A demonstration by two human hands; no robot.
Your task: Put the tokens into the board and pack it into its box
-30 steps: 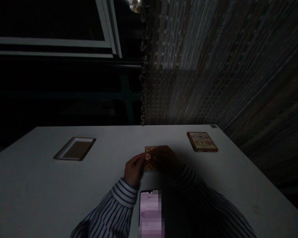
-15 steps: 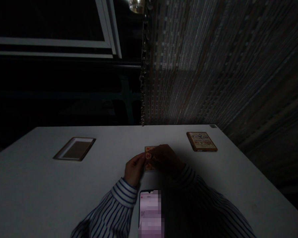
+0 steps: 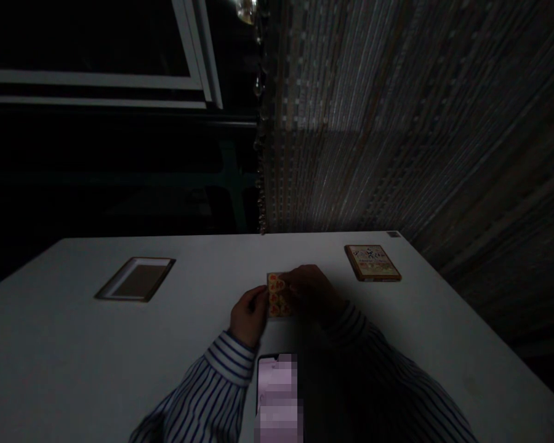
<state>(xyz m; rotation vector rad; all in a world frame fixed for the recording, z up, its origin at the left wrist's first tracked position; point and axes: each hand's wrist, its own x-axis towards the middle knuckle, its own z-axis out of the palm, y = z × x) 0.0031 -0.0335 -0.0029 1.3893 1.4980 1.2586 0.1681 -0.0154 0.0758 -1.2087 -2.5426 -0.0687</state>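
A small clear tray [image 3: 271,318] of round, pale xiangqi pieces [image 3: 275,310] with red characters lies flat mid-table. At its left edge is my left hand [image 3: 249,317], thumb and forefinger curled together against the rim. My right hand [image 3: 314,292] reaches over from the right and covers much of the tray. Its bent fingers close on a xiangqi piece [image 3: 279,285] near the far end, though shadow hides the fingertips in part.
On the white table [image 3: 203,271], an open shallow box [image 3: 143,280] lies at the left and a printed box [image 3: 373,263] at the right. A lit phone [image 3: 277,394] lies between my forearms. A bead curtain [image 3: 332,154] hangs behind.
My right fingers have shifted slightly along the tray, and more red-marked pieces show beneath them. My left hand stays at the tray's edge. The whole view has drifted slightly.
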